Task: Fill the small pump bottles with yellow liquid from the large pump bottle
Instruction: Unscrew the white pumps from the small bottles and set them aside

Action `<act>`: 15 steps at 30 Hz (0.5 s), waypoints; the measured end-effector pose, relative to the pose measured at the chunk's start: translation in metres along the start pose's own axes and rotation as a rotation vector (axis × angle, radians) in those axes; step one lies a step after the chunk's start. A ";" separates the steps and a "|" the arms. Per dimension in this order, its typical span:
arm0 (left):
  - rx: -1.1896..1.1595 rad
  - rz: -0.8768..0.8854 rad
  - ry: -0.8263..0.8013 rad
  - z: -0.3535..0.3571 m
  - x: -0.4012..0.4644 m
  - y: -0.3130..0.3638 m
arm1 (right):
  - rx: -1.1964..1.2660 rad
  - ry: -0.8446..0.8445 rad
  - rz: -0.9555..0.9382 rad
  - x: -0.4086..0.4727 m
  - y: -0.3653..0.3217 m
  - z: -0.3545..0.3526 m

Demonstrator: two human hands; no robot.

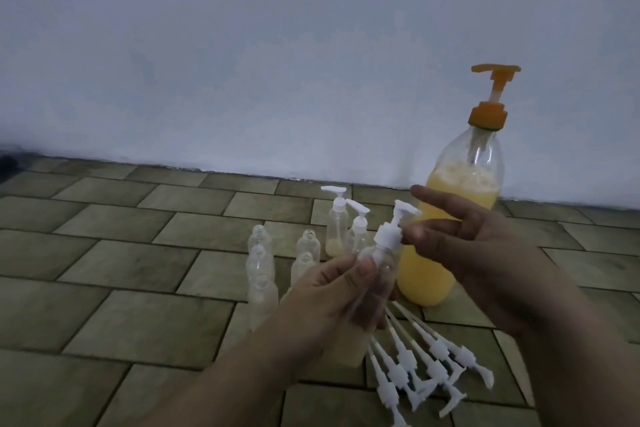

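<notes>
The left hand [332, 291] is clamped around the body of a small clear pump bottle [375, 267], held tilted above the tiled floor [121, 253] with its white pump head [398, 218] pointing up and to the right. The right hand [485, 253] is just beside that pump head with its fingers [429, 230] spread apart; the fingertips are at the white collar, but whether they touch it cannot be told. The large pump bottle [460, 204] stands upright on the floor directly behind both hands, close to the white wall [242, 62]; it has an orange pump [493, 90] and is filled with yellow liquid [424, 274] to roughly two thirds of its height. Two small capped bottles [337, 222] stand behind the held bottle, to the left of the large bottle. A group of small uncapped bottles [259, 260] stands on the floor to the left of the left hand. Several loose white pump assemblies [419, 367] with dip tubes lie on the floor below the hands, fanned toward the lower right.
</notes>
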State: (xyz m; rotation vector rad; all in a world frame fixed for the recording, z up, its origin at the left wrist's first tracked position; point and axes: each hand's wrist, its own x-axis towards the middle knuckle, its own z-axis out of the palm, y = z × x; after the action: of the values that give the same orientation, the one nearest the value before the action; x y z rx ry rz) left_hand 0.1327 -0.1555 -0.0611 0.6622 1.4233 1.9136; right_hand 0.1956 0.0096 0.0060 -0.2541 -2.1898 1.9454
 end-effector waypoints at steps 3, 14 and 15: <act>0.025 -0.008 -0.015 0.001 -0.001 -0.005 | -0.029 0.056 0.001 -0.001 0.012 0.002; -0.081 -0.003 0.028 0.008 -0.002 -0.018 | 0.134 0.021 -0.007 0.000 0.023 -0.006; -0.063 -0.007 0.036 0.007 -0.002 -0.018 | 0.125 0.026 -0.019 -0.001 0.023 -0.009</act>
State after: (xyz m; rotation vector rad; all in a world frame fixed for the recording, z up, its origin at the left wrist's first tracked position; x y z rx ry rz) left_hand 0.1428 -0.1489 -0.0761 0.5953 1.3793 1.9650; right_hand 0.1986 0.0203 -0.0164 -0.2366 -2.0368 2.0472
